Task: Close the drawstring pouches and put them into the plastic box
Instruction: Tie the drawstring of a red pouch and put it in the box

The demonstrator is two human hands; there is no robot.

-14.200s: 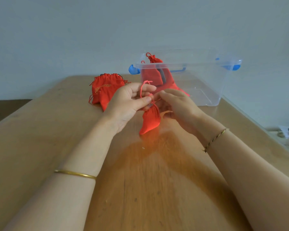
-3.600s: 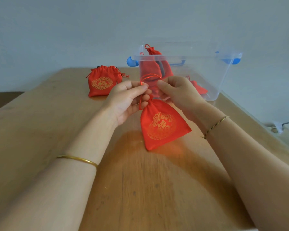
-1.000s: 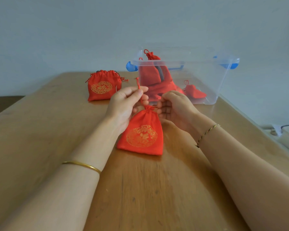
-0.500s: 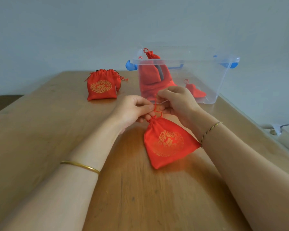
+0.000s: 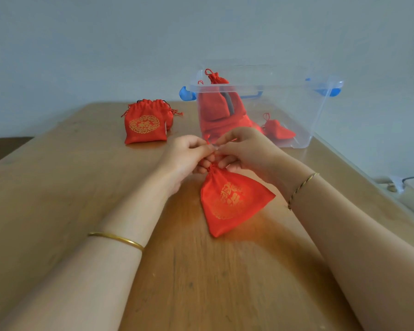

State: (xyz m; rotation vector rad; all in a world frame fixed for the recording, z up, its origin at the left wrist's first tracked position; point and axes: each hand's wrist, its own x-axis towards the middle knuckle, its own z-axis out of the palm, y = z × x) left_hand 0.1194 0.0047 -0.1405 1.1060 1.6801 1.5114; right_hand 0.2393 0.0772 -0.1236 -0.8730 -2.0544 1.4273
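Note:
A red drawstring pouch [image 5: 232, 201] with a gold emblem lies on the wooden table, its neck gathered tight. My left hand [image 5: 189, 155] and my right hand [image 5: 244, 149] meet above that neck, both pinching its red strings. Behind them stands a clear plastic box [image 5: 318, 111] with blue handles; several closed red pouches [image 5: 215, 106] lie inside it. More red pouches [image 5: 145, 123] stand upright on the table at the far left, mouths loosely gathered.
The wooden table [image 5: 58, 187] ends at a right edge near the box. Beyond that edge are a pale ledge and a cable [image 5: 406, 181]. A plain wall rises behind the table.
My hands have closed together over the pouch's neck, fingers now touching as they work the strings. The pouch body lies in much the same place, tilted right.

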